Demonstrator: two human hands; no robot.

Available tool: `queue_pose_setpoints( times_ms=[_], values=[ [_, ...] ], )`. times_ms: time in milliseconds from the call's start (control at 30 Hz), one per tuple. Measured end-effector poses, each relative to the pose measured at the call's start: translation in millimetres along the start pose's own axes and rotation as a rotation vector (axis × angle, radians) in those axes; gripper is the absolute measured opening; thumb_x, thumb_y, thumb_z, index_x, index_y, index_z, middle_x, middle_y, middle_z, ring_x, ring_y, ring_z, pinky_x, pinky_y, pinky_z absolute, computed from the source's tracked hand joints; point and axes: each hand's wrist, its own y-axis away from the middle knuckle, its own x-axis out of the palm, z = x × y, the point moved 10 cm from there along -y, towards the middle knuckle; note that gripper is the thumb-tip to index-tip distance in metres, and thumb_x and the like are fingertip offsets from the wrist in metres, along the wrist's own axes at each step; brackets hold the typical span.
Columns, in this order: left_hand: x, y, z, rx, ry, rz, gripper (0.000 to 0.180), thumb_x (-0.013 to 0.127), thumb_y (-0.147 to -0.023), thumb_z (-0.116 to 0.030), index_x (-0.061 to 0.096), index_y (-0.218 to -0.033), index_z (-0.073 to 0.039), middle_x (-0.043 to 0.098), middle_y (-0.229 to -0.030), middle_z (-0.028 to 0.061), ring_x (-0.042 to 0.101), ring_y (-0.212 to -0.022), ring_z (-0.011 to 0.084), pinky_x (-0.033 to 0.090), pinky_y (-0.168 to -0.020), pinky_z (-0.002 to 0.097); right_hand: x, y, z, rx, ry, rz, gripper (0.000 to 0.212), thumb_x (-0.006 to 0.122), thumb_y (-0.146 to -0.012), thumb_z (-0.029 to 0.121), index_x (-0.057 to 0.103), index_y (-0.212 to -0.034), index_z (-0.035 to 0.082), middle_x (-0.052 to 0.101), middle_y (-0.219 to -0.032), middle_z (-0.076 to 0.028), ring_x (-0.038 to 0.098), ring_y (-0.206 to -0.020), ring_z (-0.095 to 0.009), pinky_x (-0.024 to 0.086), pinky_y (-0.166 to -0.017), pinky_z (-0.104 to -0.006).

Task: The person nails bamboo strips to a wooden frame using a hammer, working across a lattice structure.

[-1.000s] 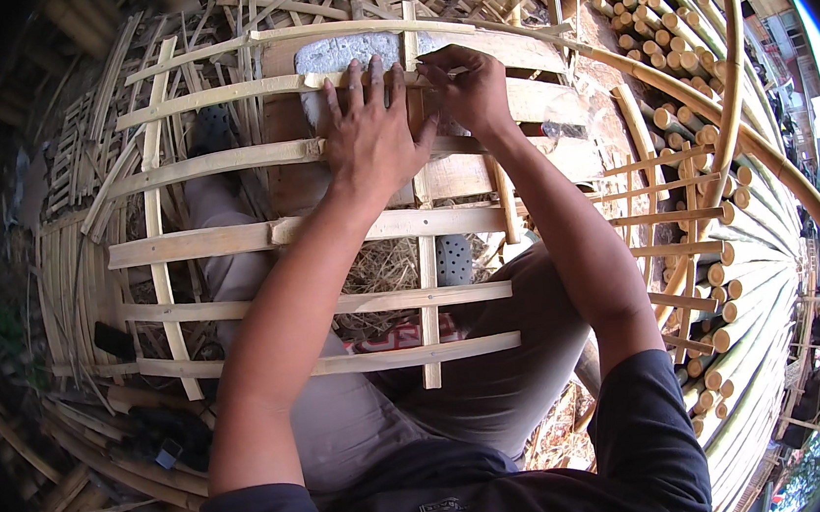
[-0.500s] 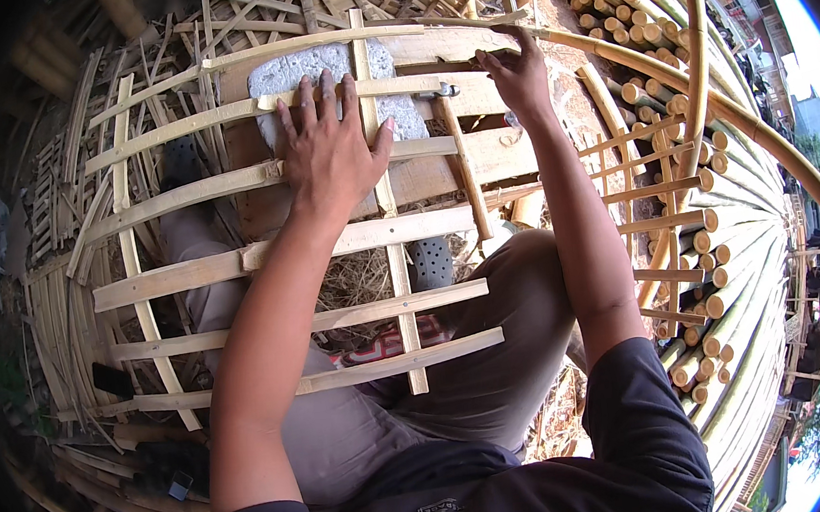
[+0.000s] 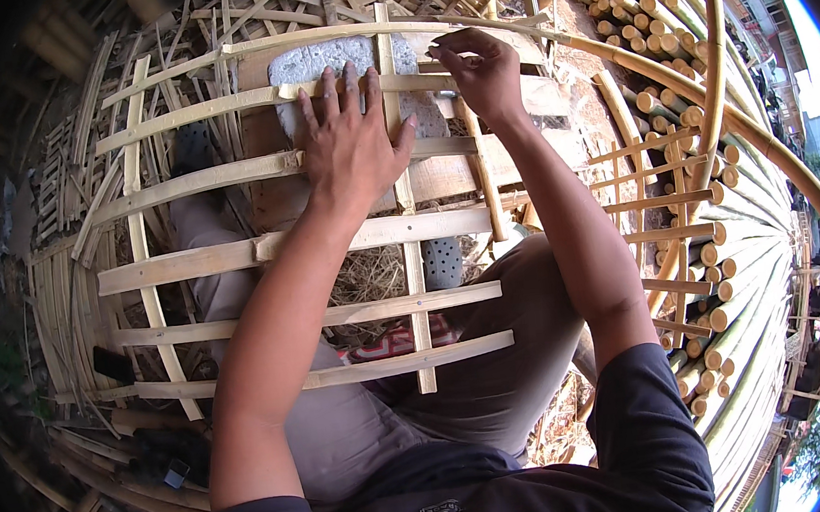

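Observation:
A lattice of pale bamboo strips [image 3: 308, 238] lies across my lap, its far part over a grey stone block [image 3: 312, 63] on wooden boards. My left hand [image 3: 356, 153] rests flat on the lattice above the block, fingers spread. To its right, my right hand [image 3: 483, 69] hovers near the crossing of the upright strip and the second strip from the far side, thumb and fingers pinched together. Whatever they hold is too small to make out. A hammer [image 3: 483, 175] lies just below that hand, its wooden handle toward me and its head mostly hidden.
Bamboo poles [image 3: 683, 121] are stacked at the right, beside a smaller slatted frame [image 3: 666, 202]. A long curved bamboo pole [image 3: 764, 138] arches over them. Loose strips [image 3: 91, 119] lie at the left. A dark perforated shoe [image 3: 443, 261] shows below the lattice.
My right hand has moved left, from beyond the hammer to above the lattice's right part, fingers pinched. The left hand stays flat on the strips. The whole view has shifted slightly.

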Motion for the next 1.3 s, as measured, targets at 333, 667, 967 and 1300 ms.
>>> queue_pose_setpoints(
  times_ms=[333,667,967,1300],
  values=[
    [0,-2,-4,0.024,0.013,-0.010,0.074,0.043,-0.096,-0.055,0.040,-0.149,-0.004,0.034,-0.156,0.0215,0.025,-0.147,0.0405,0.014,-0.118,0.0624,41,12,17,-0.077,0.110,0.083,0.015,0.075,-0.083,0.009,0.075,-0.097,0.005,0.076,-0.092,-0.008,0.072,-0.083,-0.015,0.056,-0.076,-0.0291],
    [-4,-1,-3,0.011,-0.005,-0.066,0.070,0.049,-0.094,-0.052,0.044,-0.146,-0.005,0.040,-0.152,0.0188,0.032,-0.143,0.0385,0.022,-0.116,0.0605,47,12,15,-0.131,0.088,0.119,0.014,0.074,-0.082,0.008,0.075,-0.095,0.003,0.075,-0.086,-0.008,0.072,-0.079,-0.015,0.055,-0.076,-0.0298],
    [-4,-1,-4,0.018,-0.019,-0.082,0.069,0.048,-0.094,-0.052,0.046,-0.145,-0.005,0.041,-0.151,0.0188,0.033,-0.142,0.0388,0.022,-0.116,0.0607,48,8,-5,0.021,-0.007,0.104,0.013,0.075,-0.081,0.009,0.075,-0.093,0.003,0.075,-0.083,-0.009,0.070,-0.073,-0.013,0.055,-0.069,-0.0285],
    [3,-2,-2,0.009,-0.020,0.000,0.074,0.044,-0.095,-0.054,0.040,-0.148,-0.003,0.035,-0.155,0.0211,0.026,-0.146,0.0395,0.016,-0.118,0.0623,47,10,3,0.011,0.058,0.085,0.013,0.077,-0.083,0.008,0.076,-0.094,0.003,0.075,-0.085,-0.004,0.067,-0.076,-0.008,0.054,-0.070,-0.0252]
  ],
)
